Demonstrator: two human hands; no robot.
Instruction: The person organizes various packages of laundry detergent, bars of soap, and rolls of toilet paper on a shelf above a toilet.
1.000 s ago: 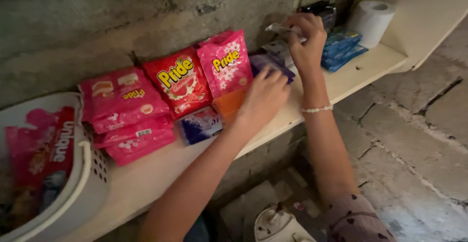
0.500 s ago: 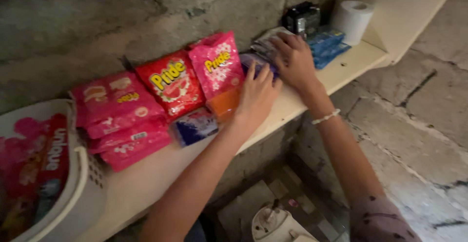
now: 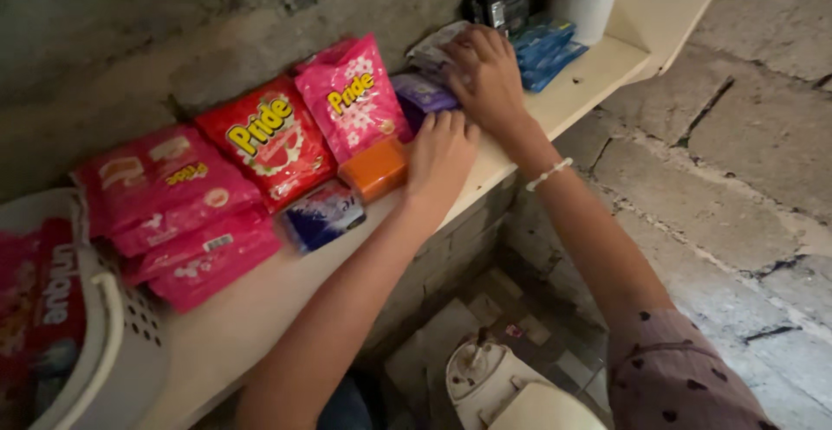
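On the pale shelf, the left hand lies flat, fingers together, touching a purple packet right of the orange bar. Farther back, the right hand presses loosely spread fingers on a grey packet.

A home laundry corner: detergent packets on a shelf against a rough block wall.
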